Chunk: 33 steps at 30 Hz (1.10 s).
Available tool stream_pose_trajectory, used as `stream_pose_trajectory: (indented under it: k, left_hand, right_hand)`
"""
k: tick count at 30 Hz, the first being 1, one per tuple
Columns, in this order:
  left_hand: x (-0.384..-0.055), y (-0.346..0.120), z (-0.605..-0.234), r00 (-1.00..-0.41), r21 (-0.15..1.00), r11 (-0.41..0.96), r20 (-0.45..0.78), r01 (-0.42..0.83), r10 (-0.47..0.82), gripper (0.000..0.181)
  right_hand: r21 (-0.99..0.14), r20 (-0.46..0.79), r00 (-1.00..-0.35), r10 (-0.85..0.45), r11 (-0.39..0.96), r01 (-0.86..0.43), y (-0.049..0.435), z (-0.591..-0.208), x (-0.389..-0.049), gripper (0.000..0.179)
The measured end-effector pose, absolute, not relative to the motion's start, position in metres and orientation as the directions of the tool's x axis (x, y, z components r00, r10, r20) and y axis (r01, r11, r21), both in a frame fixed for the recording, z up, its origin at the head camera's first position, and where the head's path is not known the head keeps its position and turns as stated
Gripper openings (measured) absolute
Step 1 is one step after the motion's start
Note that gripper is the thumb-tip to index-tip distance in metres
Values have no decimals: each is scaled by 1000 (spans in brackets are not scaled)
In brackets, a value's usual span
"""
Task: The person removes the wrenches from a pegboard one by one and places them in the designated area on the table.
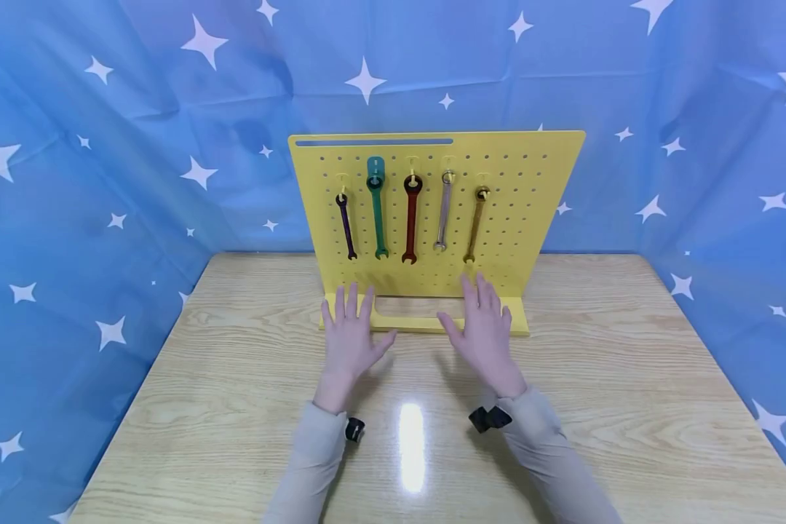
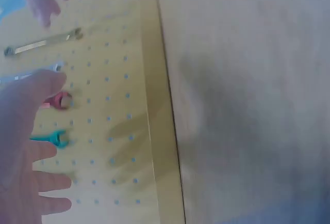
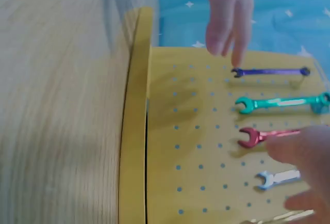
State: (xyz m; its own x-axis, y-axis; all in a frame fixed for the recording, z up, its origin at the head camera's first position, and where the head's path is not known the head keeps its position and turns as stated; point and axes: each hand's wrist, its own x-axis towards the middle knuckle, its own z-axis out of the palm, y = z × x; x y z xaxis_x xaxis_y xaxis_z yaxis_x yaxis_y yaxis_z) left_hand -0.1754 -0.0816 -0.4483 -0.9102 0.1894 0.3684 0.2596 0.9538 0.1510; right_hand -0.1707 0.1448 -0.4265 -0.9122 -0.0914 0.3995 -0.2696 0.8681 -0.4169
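My left hand (image 1: 349, 343) is held out with fingers spread, before the lower left of a yellow pegboard (image 1: 524, 218). Spread likewise, my right hand (image 1: 487, 336) is before the board's lower right; neither holds anything. Combination wrenches hang from hooks above the fingertips: from left to right, a small purple wrench (image 1: 346, 225), a green wrench (image 1: 378, 218), a red wrench (image 1: 411, 218), a silver wrench (image 1: 444, 211) and a gold wrench (image 1: 476, 225). In the right wrist view, the right fingers partly cover the silver wrench (image 3: 278, 178).
The pegboard stands upright on a yellow base (image 1: 426, 324) with a slot in it, at the back of a light wooden table (image 1: 223, 364). A blue curtain with white stars (image 1: 105, 218) surrounds the table behind and at the sides. Both wrists wear black straps (image 1: 490, 419).
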Motion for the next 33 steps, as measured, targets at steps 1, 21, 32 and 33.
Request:
stream_pose_trajectory:
  k: [1,21,32,33]
  left_hand:
    - [-178,-85,-448,-906,192,944,384,268,179,79]
    - [-259,-171,-409,-920,816,501,381,289,-89,41]
    - [-290,-193,-385,-970,849,471,235,238,67,47]
    - [-292,-195,-382,-974,848,481,211,224,81,47]
  right_hand:
    - [-447,442,-893,-83,843,-300,147,-426,-174,71]
    - [-655,631,-771,83,589,-473,178,-403,-240,36]
    - [-695,581,-810,83,568,-440,180,-390,-252,34]
    - [-694,581,-810,80,569,-442,180,-390,-253,34]
